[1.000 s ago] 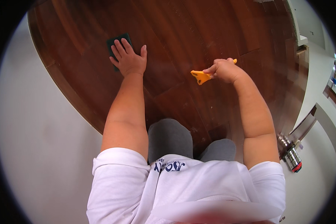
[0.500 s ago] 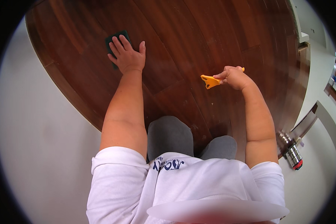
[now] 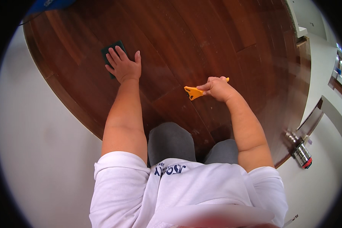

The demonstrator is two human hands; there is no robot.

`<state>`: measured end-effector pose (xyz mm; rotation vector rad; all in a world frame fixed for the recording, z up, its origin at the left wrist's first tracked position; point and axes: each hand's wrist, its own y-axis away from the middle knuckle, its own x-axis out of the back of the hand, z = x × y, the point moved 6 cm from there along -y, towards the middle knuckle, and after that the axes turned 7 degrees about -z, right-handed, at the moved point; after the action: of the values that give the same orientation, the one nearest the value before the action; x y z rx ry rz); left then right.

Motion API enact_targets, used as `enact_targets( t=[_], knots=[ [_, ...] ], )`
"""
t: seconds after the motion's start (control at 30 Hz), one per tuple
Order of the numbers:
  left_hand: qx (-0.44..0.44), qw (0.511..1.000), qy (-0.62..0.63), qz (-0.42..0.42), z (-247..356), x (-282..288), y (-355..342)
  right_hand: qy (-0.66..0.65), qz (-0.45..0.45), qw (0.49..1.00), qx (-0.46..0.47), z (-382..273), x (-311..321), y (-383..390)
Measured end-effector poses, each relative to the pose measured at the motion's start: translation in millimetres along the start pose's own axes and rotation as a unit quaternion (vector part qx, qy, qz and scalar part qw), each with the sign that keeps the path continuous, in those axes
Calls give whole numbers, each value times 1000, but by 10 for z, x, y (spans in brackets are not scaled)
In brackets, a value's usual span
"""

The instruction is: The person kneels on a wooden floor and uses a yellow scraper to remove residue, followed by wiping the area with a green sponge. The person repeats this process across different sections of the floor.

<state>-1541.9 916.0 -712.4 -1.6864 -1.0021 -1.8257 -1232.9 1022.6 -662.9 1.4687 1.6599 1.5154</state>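
Note:
My left hand point(image 3: 126, 69) rests flat, fingers spread, on a dark green scouring pad point(image 3: 105, 52) on the brown wooden floor point(image 3: 159, 57). The pad shows past the fingertips and beside the fingers; the palm and fingers cover the rest. To the right, my right hand point(image 3: 219, 89) is closed around the handle of a yellow scraper point(image 3: 194, 92). Its wide head points left, low over or against the boards; whether it touches them I cannot tell. The tail of the handle sticks out behind the fist.
A pale wall point(image 3: 49, 133) curves along the left side. Part of a blue object point(image 3: 51, 4) shows at the far left edge of the floor. A shiny metal cylinder point(image 3: 302, 155) with a red end is at the right. My grey-clad knees point(image 3: 171, 141) are close in front.
My right hand has moved left with the scraper, closer to the pad. My left hand and the pad appear slightly lower and farther left. The blue object has come into view.

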Motion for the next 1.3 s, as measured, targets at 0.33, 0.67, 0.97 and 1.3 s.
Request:
enact_targets(
  t=[0.33,0.67,0.97,1.3],
  knots=[
    [1,1000,-3,7,15,-2,16,-16,19,999,37,378,308,63],
    [-3,1000,-10,14,20,4,17,-243,172,955,-3,914,77,499],
    [7,1000,-11,-14,10,-26,5,-154,230,958,77,717,152,-95],
    [-4,1000,-23,10,43,10,32,-237,260,936,33,562,156,-97]
  ],
)
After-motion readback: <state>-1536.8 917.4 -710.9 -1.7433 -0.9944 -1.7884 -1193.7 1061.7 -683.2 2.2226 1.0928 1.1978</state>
